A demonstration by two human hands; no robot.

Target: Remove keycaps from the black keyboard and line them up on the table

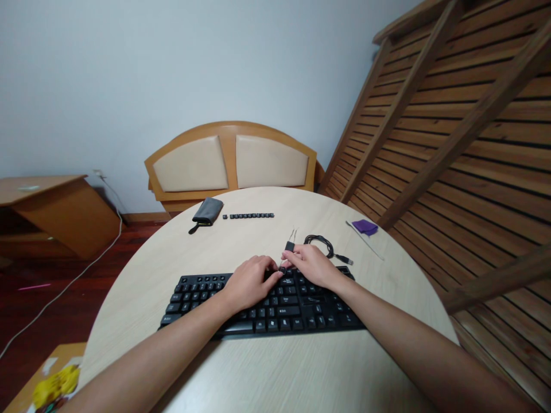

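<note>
A black keyboard [202, 295] lies across the round pale wooden table [275, 373]. My left hand [249, 284] rests curled on the keyboard's middle, fingertips pressed at the top key row. My right hand [312, 265] pinches a wire keycap puller [290, 244] whose black handle and two thin prongs stick up behind my fingers, right over the same top row. A row of several loose black keycaps [248, 215] lies farther back on the table. The keyboard's coiled black cable [322, 243] with its USB plug sits just behind my right hand.
A grey pouch [207, 211] lies at the table's far edge, left of the keycaps. A purple cloth [365, 227] and a thin stick sit at the right edge. A wooden headboard stands behind the table, slatted wooden frames lean on the right, a low cabinet stands left.
</note>
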